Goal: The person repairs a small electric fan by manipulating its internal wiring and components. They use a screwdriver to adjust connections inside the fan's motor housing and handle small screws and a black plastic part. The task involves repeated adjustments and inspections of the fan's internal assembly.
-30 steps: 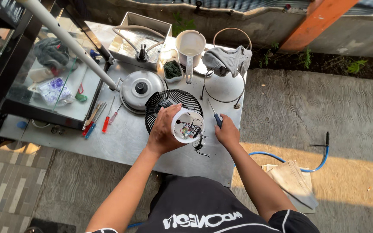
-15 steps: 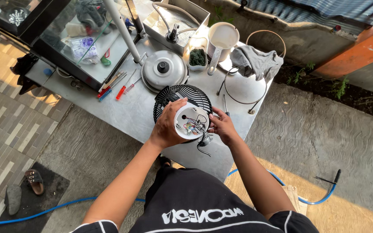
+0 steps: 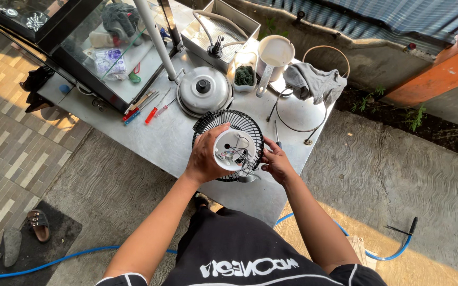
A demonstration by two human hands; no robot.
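Fan motor housing, one, white, on black grille: your left hand grasps its rim; right hand fingers curled beside grille. Three screwdrivers nearby.

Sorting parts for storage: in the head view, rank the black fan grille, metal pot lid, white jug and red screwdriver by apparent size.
1. black fan grille
2. metal pot lid, nearly as large
3. white jug
4. red screwdriver
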